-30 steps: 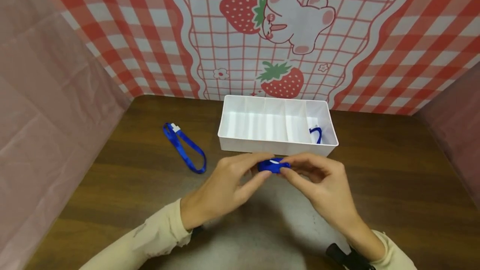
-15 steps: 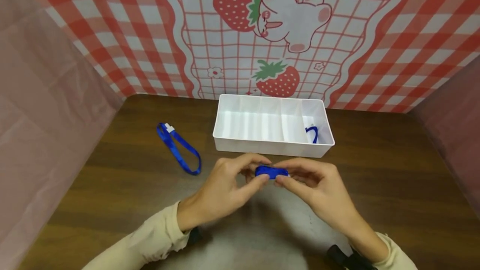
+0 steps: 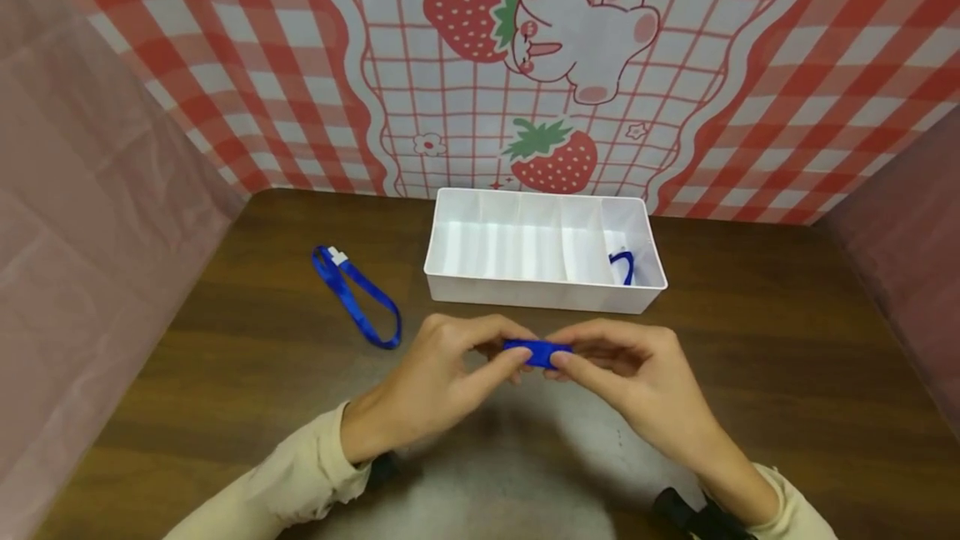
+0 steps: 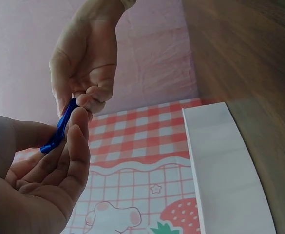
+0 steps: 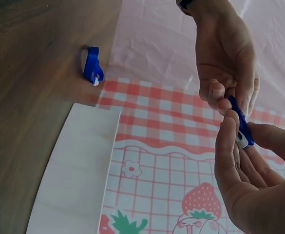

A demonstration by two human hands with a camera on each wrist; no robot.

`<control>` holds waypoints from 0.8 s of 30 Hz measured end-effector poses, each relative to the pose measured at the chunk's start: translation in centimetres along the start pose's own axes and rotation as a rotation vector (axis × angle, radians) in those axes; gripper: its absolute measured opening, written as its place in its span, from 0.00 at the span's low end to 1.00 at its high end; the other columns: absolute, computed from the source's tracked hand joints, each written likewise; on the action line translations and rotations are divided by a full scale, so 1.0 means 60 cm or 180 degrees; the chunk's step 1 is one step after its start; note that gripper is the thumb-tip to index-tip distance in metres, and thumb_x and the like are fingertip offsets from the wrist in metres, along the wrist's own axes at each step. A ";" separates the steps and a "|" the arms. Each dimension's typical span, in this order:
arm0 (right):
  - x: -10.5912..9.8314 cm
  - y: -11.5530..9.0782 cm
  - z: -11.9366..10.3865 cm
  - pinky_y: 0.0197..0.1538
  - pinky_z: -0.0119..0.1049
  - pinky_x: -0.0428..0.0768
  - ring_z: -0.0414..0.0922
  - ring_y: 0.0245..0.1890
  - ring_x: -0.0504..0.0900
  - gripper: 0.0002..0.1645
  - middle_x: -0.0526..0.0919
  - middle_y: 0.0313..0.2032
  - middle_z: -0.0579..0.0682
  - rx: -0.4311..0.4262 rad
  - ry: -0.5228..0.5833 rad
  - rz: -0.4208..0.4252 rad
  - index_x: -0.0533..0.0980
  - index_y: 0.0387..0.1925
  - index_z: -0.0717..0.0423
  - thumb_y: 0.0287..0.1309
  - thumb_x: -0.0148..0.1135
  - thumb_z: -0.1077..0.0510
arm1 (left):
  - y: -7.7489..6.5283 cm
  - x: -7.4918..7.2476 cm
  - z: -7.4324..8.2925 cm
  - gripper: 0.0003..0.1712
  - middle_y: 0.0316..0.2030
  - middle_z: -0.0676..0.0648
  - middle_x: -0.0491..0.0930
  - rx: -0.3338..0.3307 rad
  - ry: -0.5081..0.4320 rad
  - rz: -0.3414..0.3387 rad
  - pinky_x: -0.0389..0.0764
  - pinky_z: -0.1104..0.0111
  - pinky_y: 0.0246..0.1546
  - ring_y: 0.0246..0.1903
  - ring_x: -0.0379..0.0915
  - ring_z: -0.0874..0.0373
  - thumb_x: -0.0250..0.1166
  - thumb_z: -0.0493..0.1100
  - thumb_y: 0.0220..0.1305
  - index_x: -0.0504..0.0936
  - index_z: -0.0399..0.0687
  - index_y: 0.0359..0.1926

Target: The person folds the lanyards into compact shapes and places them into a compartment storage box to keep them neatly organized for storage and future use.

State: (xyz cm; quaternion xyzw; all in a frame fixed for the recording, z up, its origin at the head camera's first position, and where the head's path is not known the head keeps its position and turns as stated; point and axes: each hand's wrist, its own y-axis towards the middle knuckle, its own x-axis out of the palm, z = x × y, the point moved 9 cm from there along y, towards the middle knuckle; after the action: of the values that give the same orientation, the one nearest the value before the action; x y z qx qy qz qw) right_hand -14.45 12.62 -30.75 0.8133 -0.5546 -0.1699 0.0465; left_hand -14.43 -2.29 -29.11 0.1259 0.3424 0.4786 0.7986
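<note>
Shifted since half a second ago: folded blue strap point(image 3: 539, 353), drawn slightly toward the wearer together with both hands; its white piece point(image 5: 241, 140), face up in the head view a second ago, now shows only in the right wrist view. Position: in front of the white box, held between left hand point(image 3: 431, 386) and right hand point(image 3: 654, 386), one end to each. Fingers of both hands drawn in, thumb against fingertips, with only the strap's thickness between them; each has hold of the strap. Condition: bright blue, folded into a short, narrow, flattish bundle. Obstruction: thumbs and fingertips cover its ends. Cream sleeves point(image 3: 300, 469) at both forearms; black band point(image 3: 697, 515) at the right wrist. Brown wood-grain counter point(image 3: 757, 348) beneath. Blue lanyard point(image 3: 349, 301), one, lying in a long loop on the counter to the left, white clip point(image 3: 337, 256) at its far end, well apart from the hands. White box point(image 3: 540, 293), one, long, divided into compartments, just beyond the hands; a second blue strap point(image 3: 630, 267) in the rightmost compartment, partly hidden by the front wall. Red-and-white checked cloth point(image 3: 270, 65) behind, printed with strawberries; pink cloth point(image 3: 97, 148) along the left side.
</note>
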 end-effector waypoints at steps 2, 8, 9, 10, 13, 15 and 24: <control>0.001 0.000 -0.004 0.39 0.42 0.85 0.51 0.37 0.89 0.12 0.88 0.39 0.52 -0.0105 -0.0087 -0.0004 0.84 0.44 0.59 0.60 0.65 0.72 | -0.001 -0.001 -0.001 0.05 0.31 0.51 0.86 -0.0009 -0.0040 -0.0016 0.80 0.76 0.30 0.30 0.81 0.70 0.64 0.36 0.69 0.85 0.42 0.42; 0.006 -0.003 -0.031 0.39 0.30 0.83 0.38 0.34 0.87 0.14 0.88 0.35 0.44 -0.0775 -0.0975 0.0020 0.85 0.40 0.55 0.53 0.71 0.72 | -0.001 0.000 -0.004 0.04 0.27 0.55 0.84 0.0038 0.0092 -0.0081 0.78 0.78 0.28 0.28 0.79 0.71 0.64 0.36 0.68 0.85 0.42 0.40; 0.007 -0.004 -0.032 0.38 0.29 0.83 0.37 0.33 0.86 0.14 0.88 0.35 0.43 -0.0837 -0.1078 0.0014 0.85 0.39 0.54 0.52 0.72 0.72 | -0.001 0.000 -0.005 0.03 0.26 0.55 0.84 0.0049 0.0143 -0.0096 0.77 0.79 0.27 0.27 0.78 0.72 0.65 0.36 0.68 0.85 0.43 0.40; 0.009 -0.005 -0.033 0.38 0.28 0.83 0.36 0.33 0.86 0.14 0.88 0.34 0.42 -0.0888 -0.1164 -0.0001 0.85 0.39 0.53 0.52 0.72 0.71 | -0.001 0.000 -0.006 0.03 0.25 0.56 0.82 0.0051 0.0204 -0.0110 0.75 0.80 0.25 0.25 0.75 0.73 0.65 0.36 0.67 0.85 0.43 0.39; 0.013 -0.007 -0.033 0.37 0.26 0.82 0.35 0.33 0.85 0.13 0.87 0.34 0.41 -0.0939 -0.1291 -0.0090 0.85 0.39 0.52 0.52 0.73 0.70 | -0.003 0.004 -0.008 0.02 0.22 0.57 0.79 0.0075 0.0339 -0.0182 0.69 0.82 0.21 0.21 0.68 0.75 0.66 0.37 0.67 0.85 0.43 0.37; 0.016 -0.007 -0.034 0.36 0.26 0.81 0.35 0.33 0.85 0.13 0.87 0.34 0.40 -0.0997 -0.1374 -0.0127 0.85 0.39 0.52 0.52 0.72 0.70 | -0.005 0.007 -0.009 0.03 0.22 0.57 0.77 0.0113 0.0384 -0.0251 0.67 0.82 0.19 0.20 0.65 0.74 0.65 0.36 0.68 0.84 0.42 0.37; -0.019 0.014 -0.041 0.38 0.23 0.79 0.34 0.33 0.85 0.15 0.88 0.33 0.42 -0.1208 -0.1691 0.0234 0.86 0.37 0.54 0.46 0.75 0.72 | -0.003 -0.014 -0.046 0.15 0.46 0.47 0.83 0.0368 0.1146 -0.0258 0.79 0.72 0.46 0.43 0.79 0.62 0.56 0.38 0.75 0.77 0.40 0.59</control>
State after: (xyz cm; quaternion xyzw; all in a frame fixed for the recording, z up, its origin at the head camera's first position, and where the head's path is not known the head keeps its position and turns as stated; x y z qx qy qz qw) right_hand -14.78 13.09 -27.94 0.6967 -0.5347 -0.4748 0.0571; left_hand -16.38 -3.44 -30.88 0.0699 0.5115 0.4405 0.7345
